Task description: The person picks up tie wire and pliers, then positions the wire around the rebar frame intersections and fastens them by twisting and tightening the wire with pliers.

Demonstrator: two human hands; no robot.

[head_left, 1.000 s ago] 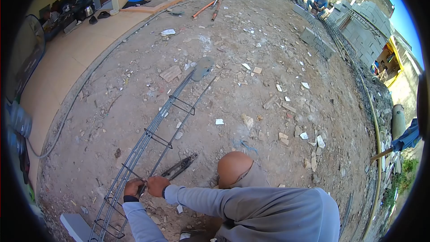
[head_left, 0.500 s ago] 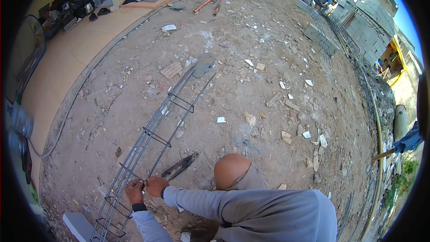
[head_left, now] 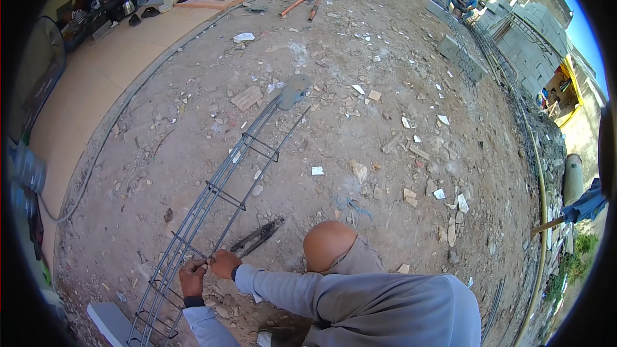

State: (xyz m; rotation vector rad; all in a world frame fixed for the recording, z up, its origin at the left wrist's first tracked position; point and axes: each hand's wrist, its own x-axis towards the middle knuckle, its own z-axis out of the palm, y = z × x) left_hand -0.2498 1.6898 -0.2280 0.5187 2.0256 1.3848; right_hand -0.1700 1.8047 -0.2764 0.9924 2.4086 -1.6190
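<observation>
A long cage of steel bars with stirrups (head_left: 215, 186) lies slantwise on the dirt at the lower left. My left hand (head_left: 192, 277) is closed at the cage's right-hand bar, near a stirrup corner. Right beside it, my right hand (head_left: 224, 264) is closed at the same joint, its fingertips close to the left ones. What the fingers pinch is too small to make out. Pliers-like pincers (head_left: 258, 236) rest on the ground just beyond my right hand, touched by neither hand.
My bent knee (head_left: 330, 245) is right of the pincers. A grey block (head_left: 114, 323) sits at the lower left. Long-handled cutters (head_left: 297, 4), concrete blocks (head_left: 461, 54) and broken tile pieces lie farther off. Two people (head_left: 464, 1) sit at the upper right.
My left hand has shifted slightly upward at the bar, its wrist turning more upright. My right hand has stayed at the joint, moving slightly left. The cage has hardly moved.
</observation>
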